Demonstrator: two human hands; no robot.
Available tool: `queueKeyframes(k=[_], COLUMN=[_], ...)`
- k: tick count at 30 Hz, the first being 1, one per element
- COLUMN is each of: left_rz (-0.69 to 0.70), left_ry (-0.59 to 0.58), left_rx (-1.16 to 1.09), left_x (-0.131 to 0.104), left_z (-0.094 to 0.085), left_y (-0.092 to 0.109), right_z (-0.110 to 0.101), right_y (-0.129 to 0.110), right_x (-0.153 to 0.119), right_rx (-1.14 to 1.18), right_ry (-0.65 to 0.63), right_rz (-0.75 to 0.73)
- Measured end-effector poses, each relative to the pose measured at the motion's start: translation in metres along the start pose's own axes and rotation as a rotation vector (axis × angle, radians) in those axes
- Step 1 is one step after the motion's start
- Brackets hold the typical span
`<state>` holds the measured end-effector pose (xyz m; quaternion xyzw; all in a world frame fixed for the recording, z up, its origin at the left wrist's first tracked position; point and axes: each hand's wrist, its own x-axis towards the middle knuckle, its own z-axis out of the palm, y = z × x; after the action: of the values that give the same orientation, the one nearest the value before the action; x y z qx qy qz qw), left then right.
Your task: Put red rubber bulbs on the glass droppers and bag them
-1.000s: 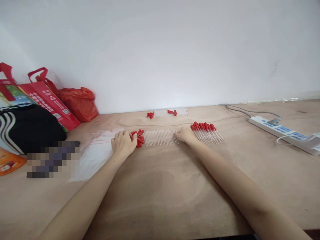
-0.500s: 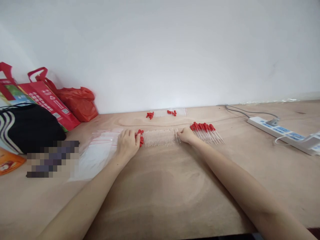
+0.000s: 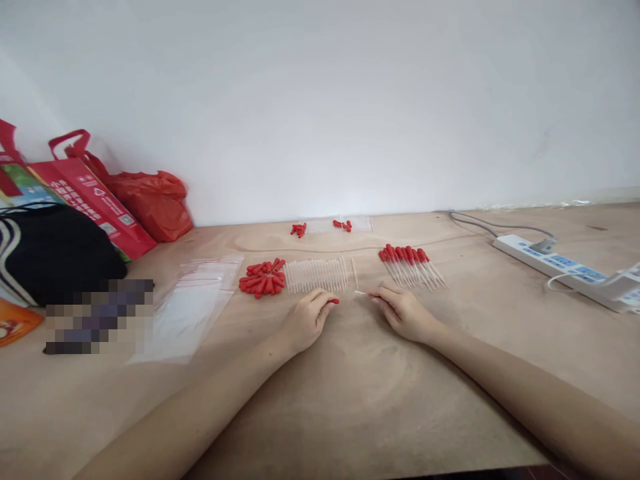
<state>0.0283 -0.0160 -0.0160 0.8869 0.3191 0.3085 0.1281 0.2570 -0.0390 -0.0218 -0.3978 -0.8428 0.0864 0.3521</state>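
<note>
Left hand [image 3: 311, 320]: fingers cover most of a red rubber bulb [image 3: 335, 301]; only its end shows. Right hand [image 3: 404, 313]: one end of a clear tube [image 3: 359, 293] hidden by fingertips. Dark object [image 3: 103, 317] at left: pixelated, identity undetermined. Black drawstring bag [image 3: 70, 247], orange packet [image 3: 19, 327]: cut off by left edge. White plug [image 3: 628, 283]: cut off by right edge. Red shopping bag [image 3: 95, 200]: smaller print illegible.

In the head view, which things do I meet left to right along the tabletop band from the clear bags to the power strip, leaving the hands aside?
Clear bags → loose red bulbs → row of tubes → lone tube → red-topped tubes → power strip.
</note>
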Motion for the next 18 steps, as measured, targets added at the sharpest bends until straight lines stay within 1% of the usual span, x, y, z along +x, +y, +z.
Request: queueKeyframes(k=[8, 12, 18], left_rz=[-0.033, -0.028, -0.003], left_ry=[-0.016, -0.002, 0.042], left_rx=[-0.039, -0.049, -0.047], left_x=[0.0, 0.001, 0.0], left_z=[-0.003, -0.003, 0.0], left_y=[0.004, 0.006, 0.007], right_z=[0.013, 0.015, 0.019], right_y=[-0.014, -0.013, -0.009], right_x=[0.008, 0.007, 0.005], right_rx=[0.018, 0.004, -0.039], right_ry=[-0.052, -0.07, -0.037], right_rz=[-0.043, -0.045, -0.067])
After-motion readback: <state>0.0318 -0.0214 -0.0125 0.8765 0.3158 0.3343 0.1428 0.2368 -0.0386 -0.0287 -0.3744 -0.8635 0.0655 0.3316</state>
